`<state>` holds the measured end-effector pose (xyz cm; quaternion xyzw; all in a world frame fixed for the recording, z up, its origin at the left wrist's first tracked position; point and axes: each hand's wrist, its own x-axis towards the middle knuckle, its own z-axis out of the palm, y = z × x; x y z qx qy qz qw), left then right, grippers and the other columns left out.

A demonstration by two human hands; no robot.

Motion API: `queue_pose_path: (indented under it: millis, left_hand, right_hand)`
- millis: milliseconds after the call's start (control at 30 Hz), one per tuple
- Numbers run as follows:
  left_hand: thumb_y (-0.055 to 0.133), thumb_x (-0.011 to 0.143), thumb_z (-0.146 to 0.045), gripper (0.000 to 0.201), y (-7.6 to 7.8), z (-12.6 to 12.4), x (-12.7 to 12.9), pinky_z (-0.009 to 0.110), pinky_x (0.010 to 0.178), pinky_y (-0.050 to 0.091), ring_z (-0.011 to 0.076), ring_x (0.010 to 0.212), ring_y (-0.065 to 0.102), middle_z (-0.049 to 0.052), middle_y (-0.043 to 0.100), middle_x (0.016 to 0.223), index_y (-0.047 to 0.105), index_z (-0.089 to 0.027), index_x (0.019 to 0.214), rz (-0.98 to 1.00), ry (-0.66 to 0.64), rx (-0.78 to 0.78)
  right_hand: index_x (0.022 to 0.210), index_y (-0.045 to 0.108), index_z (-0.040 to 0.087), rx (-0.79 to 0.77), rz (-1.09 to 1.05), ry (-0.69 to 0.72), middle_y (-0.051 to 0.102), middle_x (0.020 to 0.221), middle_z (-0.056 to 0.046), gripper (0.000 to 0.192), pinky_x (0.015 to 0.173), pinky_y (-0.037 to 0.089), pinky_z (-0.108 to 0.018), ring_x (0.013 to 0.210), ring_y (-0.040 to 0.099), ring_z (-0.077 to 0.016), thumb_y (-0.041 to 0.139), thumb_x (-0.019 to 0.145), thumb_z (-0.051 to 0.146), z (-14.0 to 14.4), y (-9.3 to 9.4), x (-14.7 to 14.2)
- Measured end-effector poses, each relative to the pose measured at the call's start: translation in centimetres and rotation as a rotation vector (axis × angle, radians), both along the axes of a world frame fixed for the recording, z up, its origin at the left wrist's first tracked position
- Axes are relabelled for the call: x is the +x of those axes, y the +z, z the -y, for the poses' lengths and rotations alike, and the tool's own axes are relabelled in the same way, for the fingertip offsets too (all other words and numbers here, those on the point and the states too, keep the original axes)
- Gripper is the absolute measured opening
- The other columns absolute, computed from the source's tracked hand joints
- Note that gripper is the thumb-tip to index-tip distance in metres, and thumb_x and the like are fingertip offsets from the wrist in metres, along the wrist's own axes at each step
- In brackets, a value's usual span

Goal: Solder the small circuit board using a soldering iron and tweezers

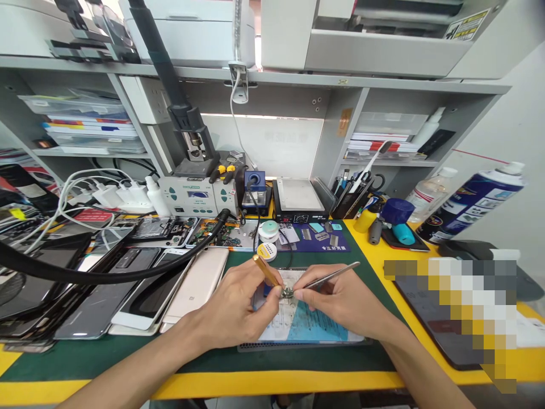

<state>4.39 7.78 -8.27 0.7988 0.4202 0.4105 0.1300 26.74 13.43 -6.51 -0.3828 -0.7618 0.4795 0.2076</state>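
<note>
My left hand (249, 298) is closed around a slim gold-coloured pen-like tool (264, 269), its tip pointing down and to the right. Between thumb and fingers, my right hand (340, 295) pinches a thin grey metal tool that looks like tweezers (334, 274), slanting down to the left. Both tips meet at a small green circuit board (288, 292), partly covered by my fingers. Beneath it lies a stained white and blue work pad (315, 324). I cannot make out the tool tips.
Several phones (140, 289) lie to the left, under a thick black hose (128, 277) from the rework station (196, 196). Behind my hands are small round tubs (267, 251) and a heating plate (300, 196). A dark tablet-like slab (434, 318), partly pixelated, is at the right.
</note>
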Motion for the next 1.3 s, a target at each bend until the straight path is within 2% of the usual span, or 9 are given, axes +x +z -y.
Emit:
queue_pose_path:
  millis: [333, 900, 1300]
  left_hand:
    - [0.054, 0.092, -0.016, 0.011, -0.15, 0.03, -0.09, 0.033, 0.074, 0.050, 0.0189, 0.082, 0.061, 0.004, 0.066, 0.086, 0.063, -0.017, 0.097, 0.002, -0.004, -0.004]
    - [0.053, 0.092, -0.016, 0.012, -0.02, 0.10, 0.03, 0.032, 0.073, 0.050, 0.0187, 0.080, 0.061, 0.005, 0.067, 0.086, 0.065, -0.017, 0.098, -0.008, 0.010, -0.002]
    - [0.054, 0.092, -0.017, 0.012, -0.12, -0.03, 0.01, 0.032, 0.074, 0.052, 0.0189, 0.080, 0.063, 0.005, 0.067, 0.086, 0.065, -0.017, 0.097, -0.008, 0.022, 0.006]
  right_hand:
    - [0.088, 0.077, 0.019, 0.010, -0.012, 0.004, 0.071, 0.085, -0.005, 0.019, 0.057, 0.043, -0.026, 0.068, 0.060, -0.0155, 0.069, 0.090, 0.036, 0.00, -0.08, -0.20]
    - [0.088, 0.077, 0.019, 0.016, -0.008, -0.009, 0.069, 0.080, -0.004, 0.020, 0.054, 0.037, -0.025, 0.064, 0.052, -0.0139, 0.069, 0.089, 0.037, -0.11, -0.26, -0.15]
    - [0.089, 0.075, 0.019, -0.023, -0.009, -0.001, 0.061, 0.070, -0.003, 0.023, 0.051, 0.034, -0.026, 0.058, 0.045, -0.0132, 0.067, 0.090, 0.040, -0.14, -0.17, 0.26]
